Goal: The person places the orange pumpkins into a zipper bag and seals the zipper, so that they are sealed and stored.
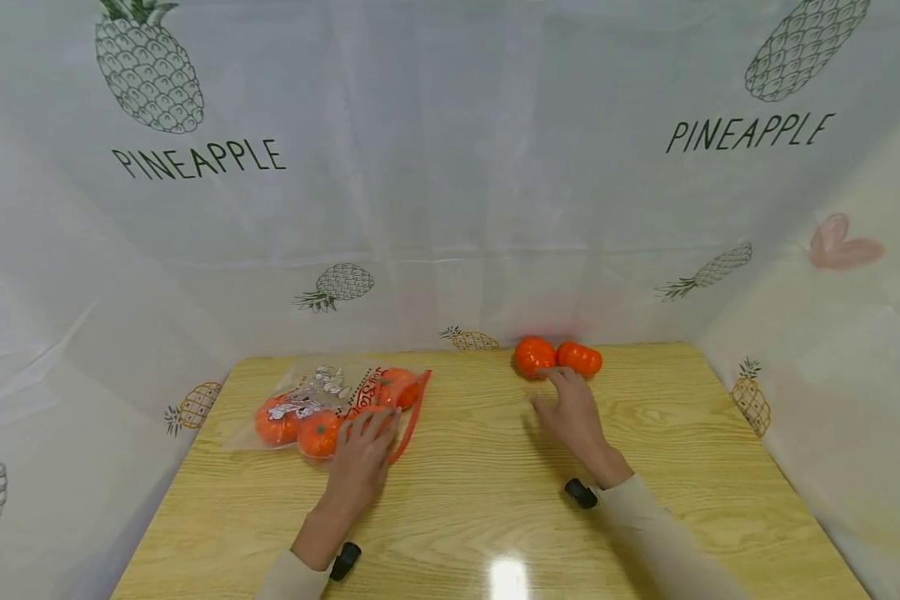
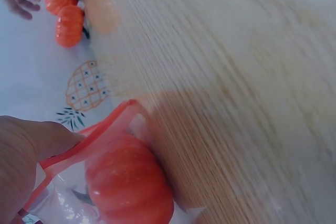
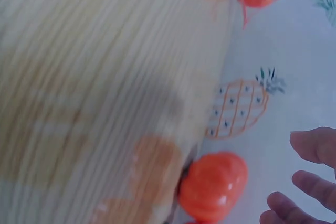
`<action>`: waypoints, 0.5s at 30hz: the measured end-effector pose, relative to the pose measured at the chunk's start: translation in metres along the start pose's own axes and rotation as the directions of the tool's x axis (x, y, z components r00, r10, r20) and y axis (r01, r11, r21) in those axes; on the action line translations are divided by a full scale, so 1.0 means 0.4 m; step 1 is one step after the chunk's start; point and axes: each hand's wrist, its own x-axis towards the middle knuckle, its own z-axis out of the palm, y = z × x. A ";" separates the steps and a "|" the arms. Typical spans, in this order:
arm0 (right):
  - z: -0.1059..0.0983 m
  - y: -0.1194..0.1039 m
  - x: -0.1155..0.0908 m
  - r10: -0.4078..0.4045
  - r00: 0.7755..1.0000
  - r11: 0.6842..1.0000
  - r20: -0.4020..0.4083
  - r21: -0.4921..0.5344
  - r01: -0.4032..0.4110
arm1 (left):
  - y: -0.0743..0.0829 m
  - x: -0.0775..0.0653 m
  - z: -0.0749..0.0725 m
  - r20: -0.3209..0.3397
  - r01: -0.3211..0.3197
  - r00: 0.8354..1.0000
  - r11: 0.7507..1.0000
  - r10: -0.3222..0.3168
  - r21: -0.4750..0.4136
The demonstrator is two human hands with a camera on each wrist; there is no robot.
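A clear printed zip bag (image 1: 352, 385) with a red edge lies on the left of the table, several small orange toy pumpkins (image 1: 276, 421) inside. My left hand (image 1: 362, 460) is at its open end; in the left wrist view the thumb (image 2: 50, 139) pinches the red zip edge (image 2: 105, 124), close by a ribbed pumpkin (image 2: 128, 182) in the bag. Two loose pumpkins, one rounder (image 1: 534, 357) and one more ribbed (image 1: 580, 358), sit side by side at the table's back edge. Just in front of them hovers my right hand (image 1: 576, 417), fingers spread and holding nothing.
The wood-grain table (image 1: 480, 500) is enclosed at the back and sides by white cloth (image 1: 435, 183) printed with pineapples. Behind the loose pumpkins the cloth meets the table edge. Black wrist devices (image 1: 581, 493) show below both hands.
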 end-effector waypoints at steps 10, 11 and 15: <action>-0.055 0.078 0.021 -0.055 0.995 0.996 -0.089 -0.070 0.049 | -0.011 0.001 0.005 0.000 0.022 1.000 1.000 -0.022 -0.009; -0.057 0.086 0.024 -0.072 0.993 0.995 -0.091 -0.076 0.065 | -0.012 0.002 0.004 0.002 0.024 1.000 1.000 -0.024 -0.012; -0.067 0.111 0.038 -0.125 0.989 0.990 -0.080 -0.081 0.118 | -0.012 0.003 0.001 0.011 0.028 1.000 0.999 -0.028 -0.021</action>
